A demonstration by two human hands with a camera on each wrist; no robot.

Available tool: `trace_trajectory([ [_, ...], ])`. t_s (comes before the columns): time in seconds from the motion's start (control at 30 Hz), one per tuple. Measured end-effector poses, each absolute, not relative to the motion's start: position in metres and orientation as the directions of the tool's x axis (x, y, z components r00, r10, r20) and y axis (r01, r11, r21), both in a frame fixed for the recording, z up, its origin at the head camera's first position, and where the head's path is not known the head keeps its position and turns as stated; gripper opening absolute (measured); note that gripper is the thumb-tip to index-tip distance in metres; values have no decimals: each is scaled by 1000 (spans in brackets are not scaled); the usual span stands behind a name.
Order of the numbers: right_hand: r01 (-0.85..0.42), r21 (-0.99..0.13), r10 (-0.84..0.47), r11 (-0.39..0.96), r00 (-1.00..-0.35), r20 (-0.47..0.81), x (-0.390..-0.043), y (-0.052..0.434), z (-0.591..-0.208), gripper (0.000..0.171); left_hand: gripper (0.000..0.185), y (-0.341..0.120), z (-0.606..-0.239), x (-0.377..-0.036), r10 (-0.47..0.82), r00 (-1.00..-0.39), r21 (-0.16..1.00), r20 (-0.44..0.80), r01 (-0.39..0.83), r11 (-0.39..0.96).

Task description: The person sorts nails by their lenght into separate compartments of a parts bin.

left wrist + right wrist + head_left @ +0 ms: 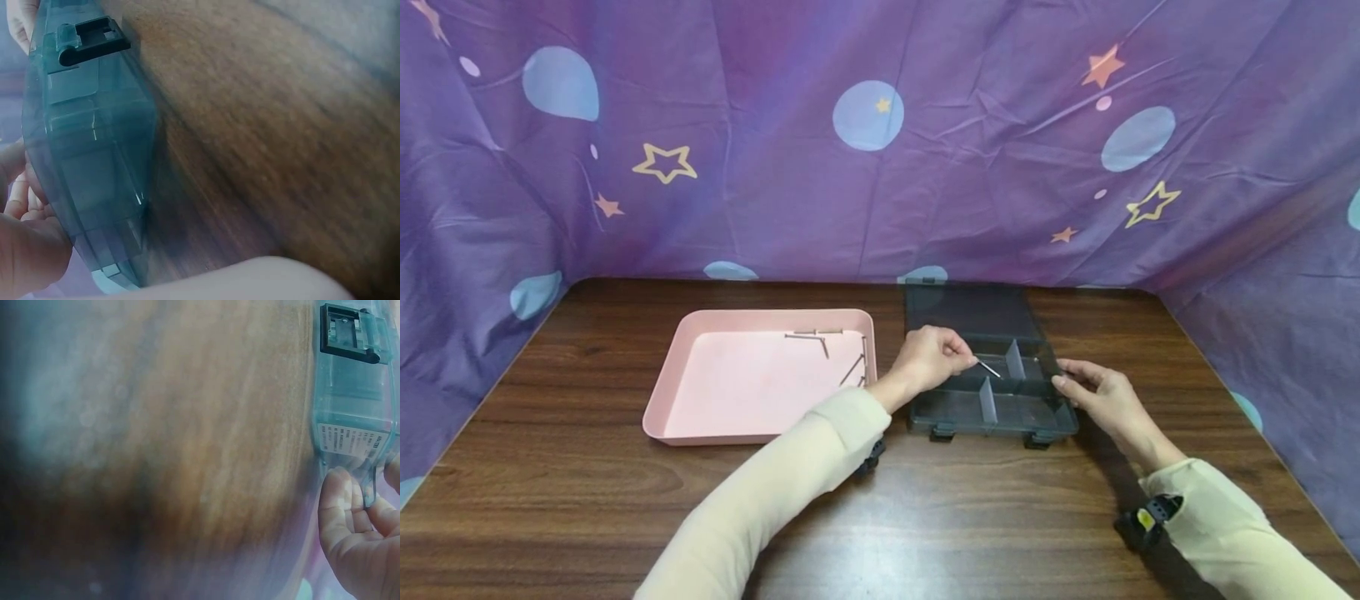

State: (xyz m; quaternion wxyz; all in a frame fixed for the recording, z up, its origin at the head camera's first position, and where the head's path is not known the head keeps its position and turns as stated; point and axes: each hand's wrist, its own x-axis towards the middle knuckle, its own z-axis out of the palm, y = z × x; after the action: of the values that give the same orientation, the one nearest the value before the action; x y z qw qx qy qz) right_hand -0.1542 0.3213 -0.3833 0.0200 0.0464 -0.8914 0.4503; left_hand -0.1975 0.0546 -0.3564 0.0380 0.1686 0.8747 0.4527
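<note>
A dark transparent compartment box (992,404) lies open on the wooden table, its lid (970,310) flat behind it. My left hand (934,357) pinches a thin metal pin (989,368) over the box's middle compartments. My right hand (1093,392) rests with its fingers against the box's right side; in the right wrist view the fingertips (340,500) touch the box wall (350,412). In the left wrist view the box (87,144) fills the left side, next to my left hand (28,250). A pink tray (700,417) to the left holds several more metal pins (827,342).
Purple cloth with stars and circles (865,150) hangs behind and along both sides of the table. Bare wood (587,500) stretches in front of the tray and box. Black latches (942,433) jut from the box's near edge.
</note>
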Motion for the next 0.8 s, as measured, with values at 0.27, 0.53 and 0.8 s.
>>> trace_trajectory([
  [0.27, -72, -793, -56, 605, -997, 48, -155, 321, -381, 47, 10, 54, -356, -198, 344, -932, 781, 114, 298, 549],
  [0.53, -92, -800, -58, 592, -996, 72, -154, 320, -382, 46, 9, 52, -358, -198, 354, -926, 792, 129, 311, 525],
  [0.8, -106, -801, -58, 589, -994, 88, -154, 319, -382, 44, 11, 51, -359, -197, 333, -935, 824, 125, 284, 489],
])
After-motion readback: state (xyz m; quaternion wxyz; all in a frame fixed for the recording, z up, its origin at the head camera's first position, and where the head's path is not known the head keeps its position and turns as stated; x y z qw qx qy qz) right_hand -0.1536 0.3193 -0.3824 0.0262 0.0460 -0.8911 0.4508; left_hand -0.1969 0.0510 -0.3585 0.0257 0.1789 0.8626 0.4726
